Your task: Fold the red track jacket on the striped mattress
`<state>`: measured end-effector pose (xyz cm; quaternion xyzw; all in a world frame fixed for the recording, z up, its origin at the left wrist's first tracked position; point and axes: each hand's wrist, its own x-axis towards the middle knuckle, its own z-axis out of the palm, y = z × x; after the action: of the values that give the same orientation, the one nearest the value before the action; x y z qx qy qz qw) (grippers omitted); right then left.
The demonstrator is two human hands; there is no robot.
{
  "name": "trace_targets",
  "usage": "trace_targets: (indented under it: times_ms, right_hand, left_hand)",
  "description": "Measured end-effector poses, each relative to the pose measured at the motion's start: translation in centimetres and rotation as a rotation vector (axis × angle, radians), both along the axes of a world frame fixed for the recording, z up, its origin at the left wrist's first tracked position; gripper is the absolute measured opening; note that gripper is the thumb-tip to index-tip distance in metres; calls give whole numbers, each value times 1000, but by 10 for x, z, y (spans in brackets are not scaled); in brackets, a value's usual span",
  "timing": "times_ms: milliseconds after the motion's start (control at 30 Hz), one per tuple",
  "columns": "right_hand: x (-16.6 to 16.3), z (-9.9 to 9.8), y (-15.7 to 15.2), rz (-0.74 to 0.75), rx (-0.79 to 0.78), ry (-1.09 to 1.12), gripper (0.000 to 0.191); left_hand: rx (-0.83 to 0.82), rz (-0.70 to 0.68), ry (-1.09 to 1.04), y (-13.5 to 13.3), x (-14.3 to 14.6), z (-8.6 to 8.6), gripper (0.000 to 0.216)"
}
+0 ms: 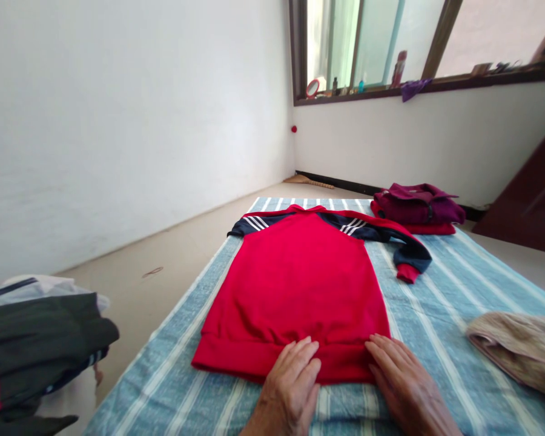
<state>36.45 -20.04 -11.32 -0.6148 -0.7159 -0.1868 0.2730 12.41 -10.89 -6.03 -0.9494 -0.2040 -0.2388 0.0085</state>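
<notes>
A red jacket (300, 272) with navy sleeves and white stripes lies spread flat, its collar at the far end and its hem towards me. One sleeve stretches out to the right and bends down to a red cuff; most of the left sleeve is out of sight. My left hand (293, 378) rests flat on the middle of the hem band, fingers stretched out. At the hem's right corner my right hand (402, 375) lies with its fingers extended on the cloth. Neither hand grips anything.
The jacket lies on a blue-and-white striped sheet (154, 375). Folded maroon and red clothes (420, 206) sit at the far right, and a beige cloth (522, 345) lies near right. Dark and white clothes (40, 339) are piled at left. A window sill (367, 92) holds small items.
</notes>
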Motion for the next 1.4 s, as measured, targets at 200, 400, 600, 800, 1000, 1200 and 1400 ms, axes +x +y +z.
trace_targets:
  times_ms: [200, 400, 600, 800, 1000, 1200, 1400]
  right_hand:
    - [7, -11, -4, -8, -62, -28, 32]
    - [10, 0, -5, 47, -88, 4, 32]
    - [12, 7, -10, 58, -156, 59, 35]
    - [15, 10, -10, 84, -156, 83, 34]
    - [17, 18, -8, 126, -121, 63, 31]
    - [19, 20, -7, 138, -127, 83, 32]
    - [22, 13, -7, 142, -169, 103, 31]
  left_hand:
    - [44, 42, -69, 8, -18, 12, 32]
    - [97, 94, 34, 30, -52, 25, 31]
    - [99, 206, 113, 50, -92, 32, 39]
    - [110, 343, 50, 58, -130, 18, 44]
    - [104, 493, -74, 59, -149, 1, 44]
    - [42, 635, -178, 63, -153, -11, 46]
    - [19, 710, -235, 59, -145, -2, 40]
